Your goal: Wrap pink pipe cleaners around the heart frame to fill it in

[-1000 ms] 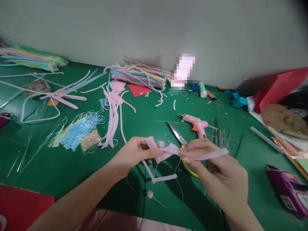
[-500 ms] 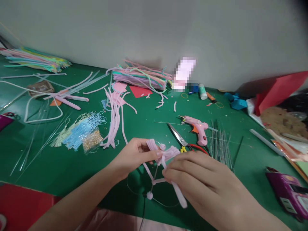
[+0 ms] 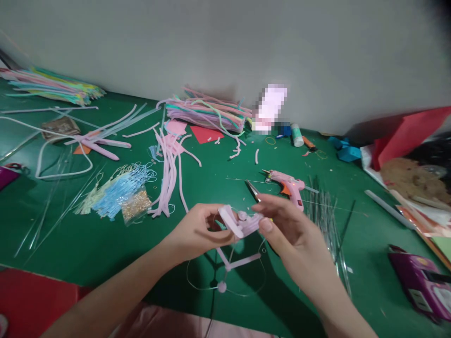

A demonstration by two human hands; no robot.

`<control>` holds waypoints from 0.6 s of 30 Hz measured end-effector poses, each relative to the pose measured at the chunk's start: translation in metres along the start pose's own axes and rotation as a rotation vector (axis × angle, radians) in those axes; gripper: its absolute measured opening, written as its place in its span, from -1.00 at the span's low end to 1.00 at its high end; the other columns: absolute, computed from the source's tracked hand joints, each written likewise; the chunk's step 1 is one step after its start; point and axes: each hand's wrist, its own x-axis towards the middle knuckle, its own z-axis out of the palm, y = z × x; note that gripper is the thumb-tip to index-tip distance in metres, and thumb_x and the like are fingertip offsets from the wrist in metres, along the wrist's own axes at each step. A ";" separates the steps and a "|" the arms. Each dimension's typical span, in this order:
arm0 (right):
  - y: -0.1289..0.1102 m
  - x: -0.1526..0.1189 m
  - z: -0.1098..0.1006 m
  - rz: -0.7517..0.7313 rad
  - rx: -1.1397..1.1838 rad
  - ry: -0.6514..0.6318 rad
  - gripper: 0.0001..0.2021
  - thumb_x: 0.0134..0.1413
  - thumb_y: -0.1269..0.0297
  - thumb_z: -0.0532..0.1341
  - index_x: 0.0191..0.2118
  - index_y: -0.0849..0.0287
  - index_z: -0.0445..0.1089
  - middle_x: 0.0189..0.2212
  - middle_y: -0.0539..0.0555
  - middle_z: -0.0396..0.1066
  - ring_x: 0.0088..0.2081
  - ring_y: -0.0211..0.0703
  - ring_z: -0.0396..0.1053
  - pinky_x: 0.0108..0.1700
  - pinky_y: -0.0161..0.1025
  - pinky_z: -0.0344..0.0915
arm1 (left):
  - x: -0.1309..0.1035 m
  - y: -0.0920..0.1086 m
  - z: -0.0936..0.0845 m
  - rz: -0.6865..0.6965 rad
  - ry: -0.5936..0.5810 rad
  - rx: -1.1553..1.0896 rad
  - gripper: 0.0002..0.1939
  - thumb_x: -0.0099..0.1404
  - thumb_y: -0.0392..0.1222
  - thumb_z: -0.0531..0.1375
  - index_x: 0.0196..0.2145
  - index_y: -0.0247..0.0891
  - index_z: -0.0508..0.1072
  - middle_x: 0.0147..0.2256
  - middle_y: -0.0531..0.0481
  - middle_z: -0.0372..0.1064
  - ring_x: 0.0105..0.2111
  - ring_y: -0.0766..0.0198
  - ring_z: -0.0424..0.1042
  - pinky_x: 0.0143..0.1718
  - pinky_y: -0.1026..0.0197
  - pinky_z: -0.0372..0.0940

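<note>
A: With the pink glue gun (image 3: 287,184) as reference, what lies nearest the viewer?
B: In front of the glue gun and to its left, a lilac ball (image 3: 221,287) sits at the near side of a thin ring (image 3: 243,295); just beyond are two lilac strips (image 3: 244,261) forming a V. A purple device (image 3: 421,281) rests to the gun's right, on its near side.
A: And the hands?
B: The left hand (image 3: 192,227), in front and to the left of the gun, is clamped on a fuzzy lilac piece (image 3: 230,220), itself left of the gun and nearer than it. The right hand (image 3: 298,234), directly before the gun, has thumb and forefinger apart at the piece's right end; whether they touch it cannot be told.
A: What occupies the middle of the table (image 3: 218,169)?
B: Thin rods (image 3: 322,211) lie to the gun's right. Well to its left are a packet of gold beads (image 3: 136,205), blue and pale tassels (image 3: 116,192) and loose lilac stems (image 3: 168,180). Scissors (image 3: 252,190), partly hidden by the right hand, lie just left of the gun.
A: Farthest off?
B: Beyond the gun stands a white-and-green tube (image 3: 297,135); beyond it and leftward, a red card (image 3: 206,134) and a multicoloured bundle of stems (image 3: 207,112).
</note>
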 end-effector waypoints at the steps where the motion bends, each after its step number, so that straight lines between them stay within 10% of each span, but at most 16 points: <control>1: 0.003 -0.001 0.004 0.084 0.047 -0.049 -0.71 0.09 0.12 0.25 -0.10 0.11 0.41 -0.29 0.10 0.50 -0.34 -0.16 0.45 -0.37 -0.29 0.40 | -0.001 0.002 0.001 0.014 0.018 0.074 -0.88 0.04 -0.26 0.32 -0.47 -0.33 0.44 -0.51 0.10 0.35 -0.49 0.39 0.28 -0.46 0.34 0.16; 9: 0.003 -0.003 0.021 0.205 0.051 -0.037 -0.76 0.05 0.16 0.25 -0.52 0.20 0.39 -0.61 -0.03 0.30 -0.55 -0.28 0.25 -0.52 -0.36 0.22 | -0.009 -0.005 0.011 0.451 0.444 0.750 -0.61 0.06 -0.21 0.32 -0.13 -0.26 0.38 -0.19 -0.07 0.32 -0.21 0.17 0.39 -0.25 0.18 0.31; 13: 0.002 -0.002 0.020 0.263 0.122 -0.082 -0.76 0.03 0.17 0.26 -0.54 0.21 0.40 -0.62 -0.03 0.31 -0.56 -0.30 0.23 -0.52 -0.38 0.21 | -0.013 -0.009 0.013 0.713 0.391 0.850 -0.78 0.22 -0.35 0.20 -0.17 -0.15 0.43 -0.07 -0.08 0.25 -0.05 0.21 0.35 -0.09 0.17 0.30; 18: 0.005 -0.003 0.018 0.317 0.230 -0.121 -0.79 0.03 0.16 0.27 -0.47 0.20 0.46 -0.56 -0.02 0.39 -0.51 -0.29 0.28 -0.48 -0.40 0.24 | -0.020 -0.010 0.008 0.718 0.306 0.804 -0.86 0.26 -0.39 0.15 -0.32 -0.18 0.44 -0.11 -0.06 0.28 -0.04 0.24 0.36 -0.05 0.19 0.29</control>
